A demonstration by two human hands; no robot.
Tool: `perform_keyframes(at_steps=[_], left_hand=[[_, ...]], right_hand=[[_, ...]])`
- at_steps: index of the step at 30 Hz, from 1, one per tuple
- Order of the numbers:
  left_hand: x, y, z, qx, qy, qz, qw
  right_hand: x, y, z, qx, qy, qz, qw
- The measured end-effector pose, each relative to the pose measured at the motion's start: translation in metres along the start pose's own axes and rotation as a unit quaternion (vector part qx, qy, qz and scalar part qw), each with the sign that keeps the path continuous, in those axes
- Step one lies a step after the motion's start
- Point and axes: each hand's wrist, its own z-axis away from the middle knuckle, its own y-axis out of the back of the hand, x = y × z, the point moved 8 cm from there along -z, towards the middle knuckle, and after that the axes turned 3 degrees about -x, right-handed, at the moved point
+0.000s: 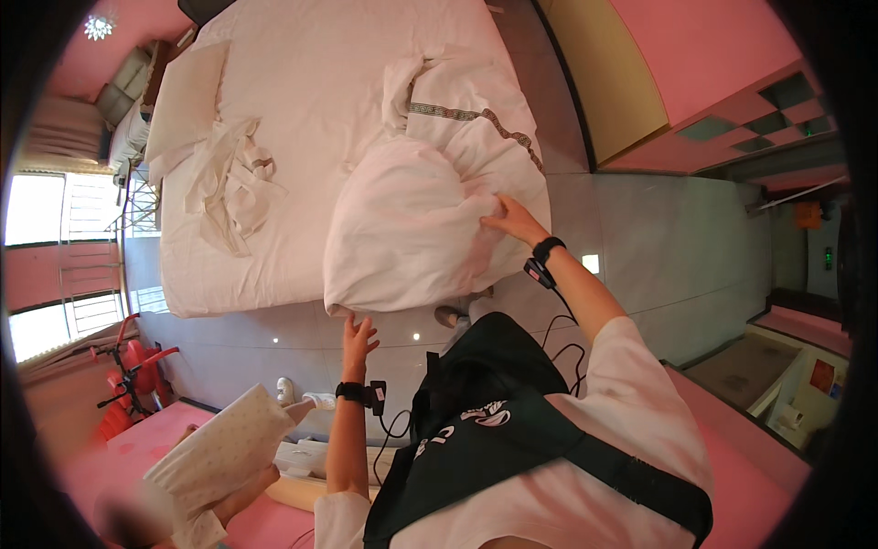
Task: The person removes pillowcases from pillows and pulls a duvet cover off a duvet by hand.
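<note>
A white duvet [402, 220] lies bunched at the near right part of the bed, with a dark patterned band [457, 112] across its far part. My left hand [358, 340] is beside the duvet's near left corner, fingers spread; a fingertip is at or just short of the cloth. On the duvet's right side, my right hand [514, 220] has its thumb and fingers bent into the fabric, and folds run toward them. Crumpled white cloth [238, 183] with a small patterned strip lies on the left of the bed, next to a white pillow [187, 101].
The bed [283, 73] has a white sheet. Grey tiled floor [631, 247] runs along its right and near sides. A person in a pale patterned top [224, 453] is at the lower left, near a red exercise bike [133, 366]. A wooden-faced cabinet [613, 73] stands right.
</note>
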Motion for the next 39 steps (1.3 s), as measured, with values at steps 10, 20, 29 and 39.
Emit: perform_keyframes(at_steps=[10,20,29,39], left_hand=[[0.065,-0.061,0.031,-0.205,-0.17,-0.012,0.964],[0.127,-0.105,0.002,-0.139,-0.187,0.013,0.973],[0.156,-0.092,-0.085,-0.074,-0.253,-0.408,0.874],[-0.006,0.233,-0.113,-0.019,-0.036,-0.312,0.949]], right_hand=[[-0.193,-0.13,0.093,-0.419,0.194,-0.2,0.864],[-0.059,-0.083,0.008,-0.311,-0.048,-0.404,0.859],[0.109,0.057,-0.039,0.236,-0.214,-0.162,0.934],[0.076,-0.024,-0.082,0.144,-0.323,-0.237,0.905]])
